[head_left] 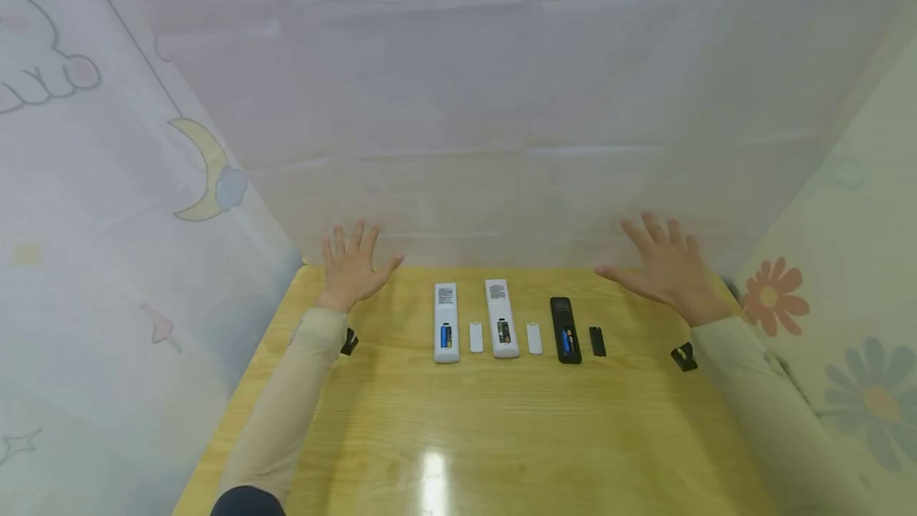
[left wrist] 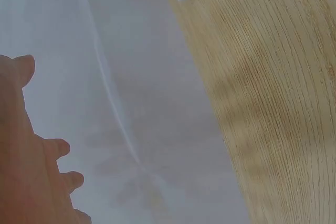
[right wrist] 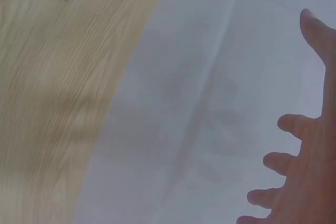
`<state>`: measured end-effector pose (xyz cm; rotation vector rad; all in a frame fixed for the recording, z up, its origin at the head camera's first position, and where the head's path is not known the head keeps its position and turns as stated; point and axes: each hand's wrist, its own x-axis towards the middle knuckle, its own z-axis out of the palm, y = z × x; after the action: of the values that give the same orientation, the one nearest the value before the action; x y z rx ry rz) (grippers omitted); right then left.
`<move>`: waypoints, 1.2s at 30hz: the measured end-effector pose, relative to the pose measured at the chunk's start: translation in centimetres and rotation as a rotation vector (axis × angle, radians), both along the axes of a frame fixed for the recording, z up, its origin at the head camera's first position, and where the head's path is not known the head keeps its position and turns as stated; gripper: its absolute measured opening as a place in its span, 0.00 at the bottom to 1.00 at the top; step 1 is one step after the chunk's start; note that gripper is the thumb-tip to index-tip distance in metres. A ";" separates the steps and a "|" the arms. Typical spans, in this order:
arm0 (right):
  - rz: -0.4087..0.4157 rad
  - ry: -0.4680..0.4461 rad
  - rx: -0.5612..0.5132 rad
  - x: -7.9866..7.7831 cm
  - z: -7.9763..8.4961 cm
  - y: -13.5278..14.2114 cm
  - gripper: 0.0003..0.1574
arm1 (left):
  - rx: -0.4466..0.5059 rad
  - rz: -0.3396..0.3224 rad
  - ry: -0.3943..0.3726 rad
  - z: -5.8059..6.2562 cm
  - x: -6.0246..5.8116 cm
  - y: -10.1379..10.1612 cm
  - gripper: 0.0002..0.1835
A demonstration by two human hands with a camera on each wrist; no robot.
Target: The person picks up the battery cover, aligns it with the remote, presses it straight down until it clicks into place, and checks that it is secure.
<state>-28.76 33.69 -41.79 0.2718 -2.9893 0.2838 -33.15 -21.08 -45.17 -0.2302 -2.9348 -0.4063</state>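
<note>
My left hand (head_left: pixel 353 271) is spread with straight fingers at the far left of the table, holding nothing. My right hand (head_left: pixel 668 271) is likewise spread at the far right, its thumb pointing inward. Between them lie a white remote control (head_left: pixel 446 305), a second white remote control (head_left: pixel 498 301) and a black remote control (head_left: pixel 563 315), backs up. Each has its battery compartment uncovered, with batteries showing inside. Beside them to the right lie a white battery cover (head_left: pixel 476 338), another white cover (head_left: pixel 534 339) and a black cover (head_left: pixel 598 342).
The wooden table (head_left: pixel 458 404) meets a pale hanging sheet (head_left: pixel 458 205) behind the remotes. Printed sheets flank both sides. A small black strap piece (head_left: pixel 684 357) shows by the right sleeve and another black piece (head_left: pixel 349 342) by the left sleeve.
</note>
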 end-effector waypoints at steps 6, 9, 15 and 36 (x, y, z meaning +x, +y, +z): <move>0.025 0.028 0.003 0.2 0.0 -1.4 0.67 | 0.019 -0.003 -0.021 0.0 0.5 0.2 0.50; 0.047 0.038 -0.021 0.2 0.1 -1.9 0.64 | 0.017 -0.005 -0.028 -0.3 0.4 0.2 0.51; 0.072 0.015 -0.079 0.4 -0.2 -2.9 0.60 | 0.040 -0.010 -0.027 -0.6 0.5 0.4 0.51; 0.156 -0.022 -0.355 1.7 -2.2 -6.9 0.40 | 0.167 -0.025 -0.004 -1.5 1.8 1.6 0.44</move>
<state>-27.03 26.78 -44.00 0.4630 -2.8694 0.8253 -31.39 -19.45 -46.71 -0.2439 -2.8839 -0.6515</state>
